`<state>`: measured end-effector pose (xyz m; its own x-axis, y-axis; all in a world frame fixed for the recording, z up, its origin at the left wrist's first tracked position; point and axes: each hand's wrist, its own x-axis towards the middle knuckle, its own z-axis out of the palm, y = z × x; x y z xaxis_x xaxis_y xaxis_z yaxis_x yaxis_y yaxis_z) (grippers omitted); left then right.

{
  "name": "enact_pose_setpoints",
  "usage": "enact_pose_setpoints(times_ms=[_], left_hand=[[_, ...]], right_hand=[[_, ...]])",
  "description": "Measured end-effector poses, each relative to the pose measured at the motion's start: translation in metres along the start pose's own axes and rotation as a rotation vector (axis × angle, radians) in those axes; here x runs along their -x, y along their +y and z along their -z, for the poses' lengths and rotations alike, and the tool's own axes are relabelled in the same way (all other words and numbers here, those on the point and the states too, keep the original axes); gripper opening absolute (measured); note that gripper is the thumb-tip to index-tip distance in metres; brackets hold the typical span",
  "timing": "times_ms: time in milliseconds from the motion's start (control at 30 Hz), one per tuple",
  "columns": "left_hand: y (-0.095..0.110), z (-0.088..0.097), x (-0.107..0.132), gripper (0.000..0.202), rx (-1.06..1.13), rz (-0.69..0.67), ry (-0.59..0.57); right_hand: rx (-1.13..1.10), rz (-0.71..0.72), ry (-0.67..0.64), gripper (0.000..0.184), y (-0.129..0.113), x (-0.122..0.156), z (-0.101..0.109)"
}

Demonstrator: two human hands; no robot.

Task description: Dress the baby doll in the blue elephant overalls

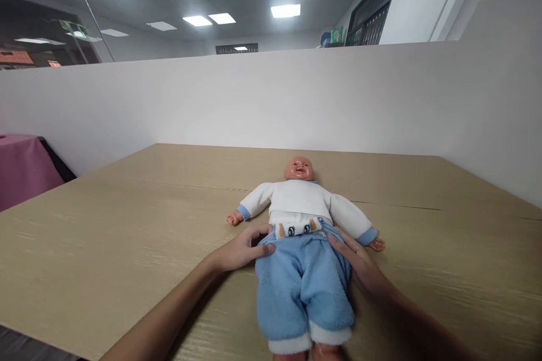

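Observation:
A baby doll (299,169) lies on its back on the table, head away from me and arms spread. It wears a white top (300,198) with blue cuffs and fluffy blue pants (282,287) with white hems. My left hand (243,247) grips the waistband on the left side, thumb on the front of the cloth. On the opposite side my right hand (353,259) is closed on the waistband too, its thumb over the fabric. Between them a folded white strip with printed eyes (298,229) shows at the waist. The doll's feet are out of view.
The wooden-looking table (127,237) has thin seams across it. A white partition (254,101) rises behind it, and a white wall stands at the right. Beyond the left edge is a pink cloth-covered thing (25,166).

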<state>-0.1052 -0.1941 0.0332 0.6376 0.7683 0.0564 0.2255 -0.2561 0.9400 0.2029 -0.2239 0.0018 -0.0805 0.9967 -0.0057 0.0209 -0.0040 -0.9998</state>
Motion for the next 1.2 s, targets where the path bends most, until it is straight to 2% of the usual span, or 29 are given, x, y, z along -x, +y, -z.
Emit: enact_pose_setpoints(times_ms=[67,167,267,367,500,600,633,700,800,867,933,1067,1200], left_hand=[[-0.002,-0.001,0.0,0.05,0.109,0.006,0.002],[0.005,0.001,-0.001,0.046,0.213,0.01,0.061],[0.021,0.008,-0.007,0.037,0.115,-0.032,0.162],[0.029,0.016,-0.023,0.036,0.056,-0.072,0.269],[0.01,0.018,-0.05,0.039,0.075,-0.082,0.37],[-0.014,0.014,-0.054,0.043,0.01,-0.048,0.484],[-0.02,0.013,-0.052,0.044,0.009,-0.027,0.477],[-0.027,0.012,-0.045,0.045,0.031,0.007,0.389],[-0.027,0.012,-0.036,0.044,0.095,-0.001,0.243],[-0.026,0.013,-0.035,0.044,0.157,-0.02,0.239],[-0.028,0.012,-0.038,0.044,0.236,-0.015,0.274],[-0.035,0.011,-0.043,0.047,0.355,0.03,0.276],[-0.032,0.015,-0.04,0.046,0.214,0.036,0.255]], right_hand=[[0.014,0.028,0.006,0.054,-0.002,0.002,0.002],[0.09,0.147,-0.004,0.04,-0.012,0.0,0.005],[0.158,0.268,-0.039,0.031,-0.028,-0.01,0.004],[0.181,0.321,0.019,0.031,-0.037,-0.03,0.0],[0.21,0.338,0.084,0.036,-0.028,-0.057,0.0],[0.223,0.28,0.129,0.04,-0.011,-0.062,0.005],[0.22,0.245,0.135,0.041,-0.006,-0.06,0.007],[0.169,0.162,0.139,0.04,0.001,-0.055,0.009],[-0.125,0.059,0.134,0.035,0.002,-0.051,0.006],[-0.347,-0.001,0.103,0.036,0.0,-0.051,0.003],[-0.455,-0.055,0.084,0.038,-0.002,-0.053,0.0],[-0.43,-0.078,0.069,0.034,0.0,-0.057,0.007],[-0.166,-0.01,-0.075,0.025,-0.003,-0.06,0.03]])
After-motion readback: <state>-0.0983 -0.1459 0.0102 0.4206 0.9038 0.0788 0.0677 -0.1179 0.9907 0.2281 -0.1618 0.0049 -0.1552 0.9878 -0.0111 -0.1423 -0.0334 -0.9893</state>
